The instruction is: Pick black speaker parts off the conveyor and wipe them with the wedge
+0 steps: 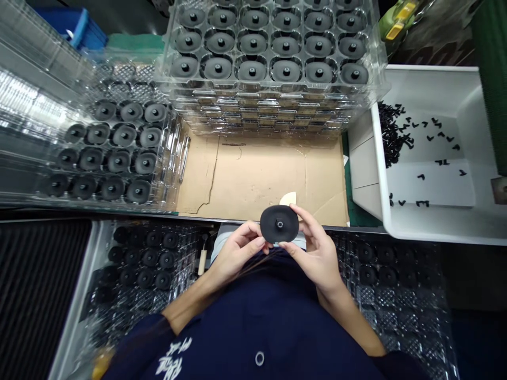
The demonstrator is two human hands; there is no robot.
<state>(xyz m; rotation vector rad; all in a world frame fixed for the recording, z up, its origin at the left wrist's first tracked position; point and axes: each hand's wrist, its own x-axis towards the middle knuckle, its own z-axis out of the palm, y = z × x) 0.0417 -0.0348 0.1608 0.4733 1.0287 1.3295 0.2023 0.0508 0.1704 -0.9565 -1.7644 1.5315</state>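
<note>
A black rounded-oval part [273, 232] with a short round post in its centre faces up, just in front of my body at the table's front edge. My right hand [319, 248] grips it by the right side, thumb at the lower edge and forefinger at the upper edge. At the lower left edge of the part is my left hand [243, 245], closed, its thumb and fingers touching the rim and some fingertips hidden behind. A small pale cream piece [289, 198] shows just behind the part; what it is I cannot tell.
Stacked clear trays [253, 100] of similar black parts stand at the back. Another clear tray [168, 158] is left on the cardboard [261, 169]. A white bin [467, 221] at right holds small black pieces [390, 132]. More trays lie below the table edge on both sides.
</note>
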